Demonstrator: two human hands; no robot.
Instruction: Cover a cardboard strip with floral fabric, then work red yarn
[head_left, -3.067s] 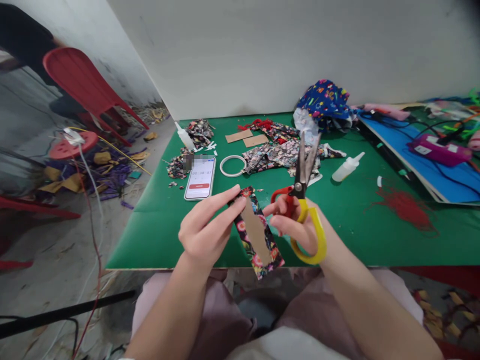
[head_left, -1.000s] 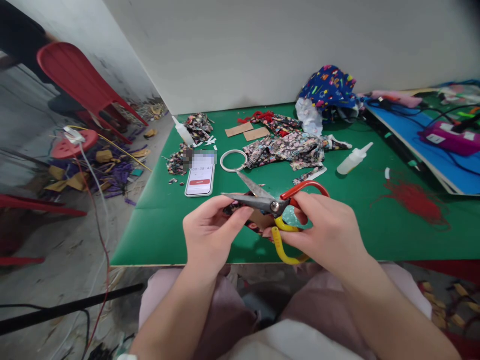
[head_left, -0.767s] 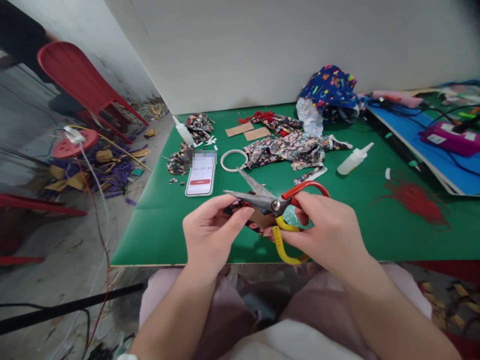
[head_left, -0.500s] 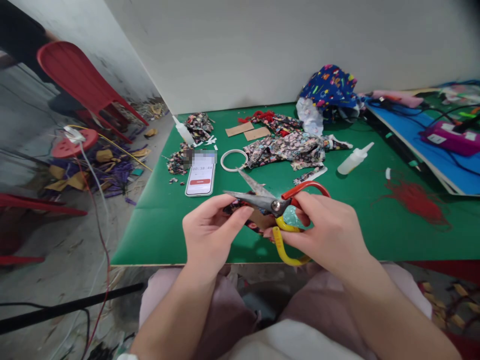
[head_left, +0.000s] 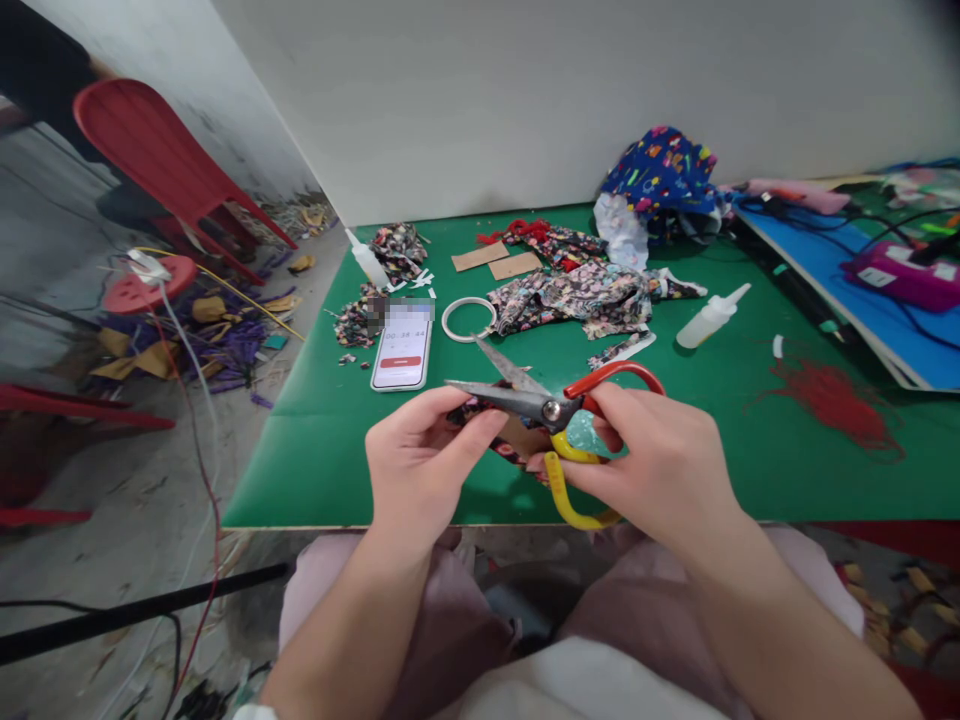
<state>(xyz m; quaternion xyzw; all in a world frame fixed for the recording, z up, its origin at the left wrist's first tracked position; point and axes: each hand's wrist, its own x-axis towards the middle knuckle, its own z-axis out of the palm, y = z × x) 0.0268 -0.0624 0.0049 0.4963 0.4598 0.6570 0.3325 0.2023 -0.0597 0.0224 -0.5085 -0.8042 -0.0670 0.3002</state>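
Hands hold strip, scissors; scissors' axis crosswise, blades leftward.

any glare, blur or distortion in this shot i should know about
In the head view, the scissors look fairly crisp, while the red chair looks softer and stretched; same head view, a blocky mosaic hides the top of the phone, a pale sheen lies along the left side of the table, and the top right corner is dark.
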